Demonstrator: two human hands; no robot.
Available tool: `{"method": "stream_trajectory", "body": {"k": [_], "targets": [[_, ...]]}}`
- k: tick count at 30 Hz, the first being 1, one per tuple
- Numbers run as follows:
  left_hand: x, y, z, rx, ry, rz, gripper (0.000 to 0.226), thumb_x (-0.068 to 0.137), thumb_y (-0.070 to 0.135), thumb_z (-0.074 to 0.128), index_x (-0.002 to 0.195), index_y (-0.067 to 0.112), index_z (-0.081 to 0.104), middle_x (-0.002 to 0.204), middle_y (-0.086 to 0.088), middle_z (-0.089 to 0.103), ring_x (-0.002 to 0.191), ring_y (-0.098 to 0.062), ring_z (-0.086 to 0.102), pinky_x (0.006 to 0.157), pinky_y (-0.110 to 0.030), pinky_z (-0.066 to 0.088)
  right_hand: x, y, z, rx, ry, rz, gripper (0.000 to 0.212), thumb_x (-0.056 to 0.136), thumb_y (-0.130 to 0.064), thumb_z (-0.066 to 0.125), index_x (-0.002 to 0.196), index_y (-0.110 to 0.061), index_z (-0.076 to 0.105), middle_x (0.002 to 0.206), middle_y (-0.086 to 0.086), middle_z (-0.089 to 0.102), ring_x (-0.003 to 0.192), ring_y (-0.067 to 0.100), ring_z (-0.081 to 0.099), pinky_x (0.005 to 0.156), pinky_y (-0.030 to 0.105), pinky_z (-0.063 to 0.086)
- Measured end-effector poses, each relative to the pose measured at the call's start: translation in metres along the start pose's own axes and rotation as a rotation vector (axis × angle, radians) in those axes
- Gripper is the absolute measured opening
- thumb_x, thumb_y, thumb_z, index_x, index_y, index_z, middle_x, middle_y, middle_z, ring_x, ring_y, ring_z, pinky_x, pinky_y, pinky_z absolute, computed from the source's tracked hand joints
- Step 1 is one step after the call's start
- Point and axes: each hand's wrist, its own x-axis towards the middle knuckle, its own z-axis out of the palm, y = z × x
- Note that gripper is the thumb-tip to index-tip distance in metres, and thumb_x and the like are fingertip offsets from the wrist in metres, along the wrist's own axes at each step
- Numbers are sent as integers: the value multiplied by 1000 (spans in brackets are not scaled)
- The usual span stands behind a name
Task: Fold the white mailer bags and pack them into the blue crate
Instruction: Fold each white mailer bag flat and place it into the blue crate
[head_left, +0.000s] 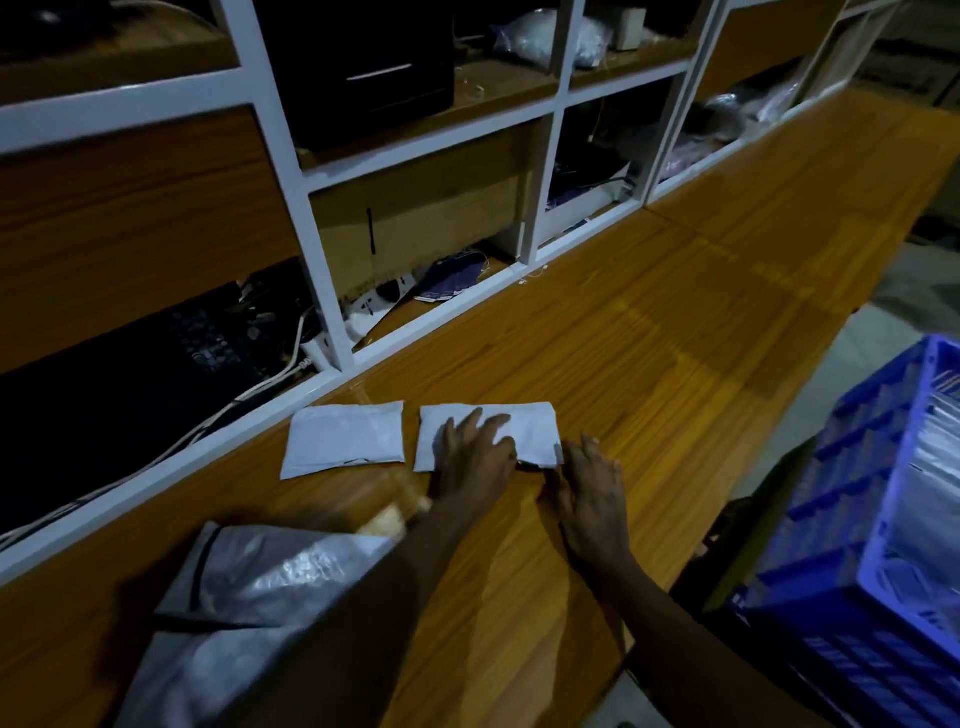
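on the wooden table (675, 322), folded mailer bag (524, 423) lengthwise left-right, left hand (475, 457) pressing

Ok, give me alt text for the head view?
The left hand presses flat on a folded white bag on the wooden table, right hand at its near edge. A second folded bag lies beside it; the blue crate stands at the right.

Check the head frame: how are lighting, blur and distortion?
Head view: dim overall, brighter pool on the table; shelf compartments nearly black. Head view: motion smear at the wrist behind the left hand; both white bags, lone bag and pressed bag, keep crisp edges. Head view: wide angle bows the shelf frame; blue crate cropped at right.
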Motion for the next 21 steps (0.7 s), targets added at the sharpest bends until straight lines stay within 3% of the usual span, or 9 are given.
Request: {"method": "stream_trajectory", "body": {"k": [2, 4, 7, 9, 11, 14, 17, 19, 21], "targets": [[-10, 28, 4, -60, -90, -52, 13, 94, 34, 64, 101, 29, 72, 153, 4, 45, 144, -37, 34, 106, -73, 24, -7, 10, -12, 1, -3, -2, 57, 105, -53, 22, 150, -21, 39, 161, 6, 28, 150, 22, 22, 121, 51, 13], [-26, 52, 12, -69, -102, 3, 17, 91, 34, 67, 108, 30, 69, 151, 5, 47, 140, -38, 41, 98, -77, 30, -13, 17, -23, -28, -18, -25, 64, 104, -58, 19, 152, -20, 36, 162, 8, 26, 150, 24, 22, 120, 50, 14], [-42, 74, 19, -152, -65, 139, 26, 93, 40, 45, 115, 32, 56, 139, 7, 60, 126, -26, 59, 97, -56, 37, -18, 27, -34, -66, -72, -38, 60, 106, -52, 13, 153, -20, 32, 163, 12, 24, 150, 28, 22, 117, 58, 23], [-46, 85, 9, -246, -147, 169, 27, 90, 39, 41, 103, 34, 64, 131, 8, 65, 113, -19, 65, 86, -44, 41, -21, 31, -38, -105, -161, 11, 69, 104, -54, 4, 154, -17, 33, 163, 13, 22, 150, 31, 21, 116, 59, 22], [-52, 87, 2, -174, -221, 166, 33, 87, 41, 40, 98, 33, 70, 126, 8, 67, 97, -17, 65, 74, -38, 43, -27, 36, -39, -190, -253, 23, 73, 103, -54, 1, 154, -13, 32, 161, 17, 25, 147, 37, 26, 113, 59, 24], [-56, 68, 7, -53, -256, 191, 50, 91, 52, 38, 124, 27, 66, 137, -1, 60, 109, -26, 61, 87, -43, 41, -39, 47, -35, -317, -339, -8, 70, 104, -54, 1, 158, -15, 21, 163, 16, 19, 149, 37, 23, 114, 60, 23], [-55, 38, 12, 5, -331, 201, 65, 98, 67, 25, 150, 31, 41, 155, -5, 43, 139, -33, 42, 107, -61, 36, -41, 52, -33, -351, -359, -24, 72, 101, -58, -5, 160, -18, 8, 166, 12, 7, 152, 33, 9, 118, 59, 13], [-49, 23, 10, 39, -357, 179, 67, 99, 69, 17, 152, 33, 36, 154, -7, 44, 139, -33, 44, 103, -65, 39, -34, 49, -35, -377, -367, -36, 76, 98, -60, -11, 160, -19, 3, 166, 12, 4, 153, 33, 6, 118, 59, 11], [-41, 17, 3, 70, -383, 139, 66, 98, 65, 21, 146, 29, 49, 146, -9, 53, 132, -34, 52, 100, -63, 42, -26, 46, -36, -396, -378, -29, 81, 93, -61, -17, 160, -19, 3, 167, 10, 1, 153, 32, 3, 118, 59, 6]]}}
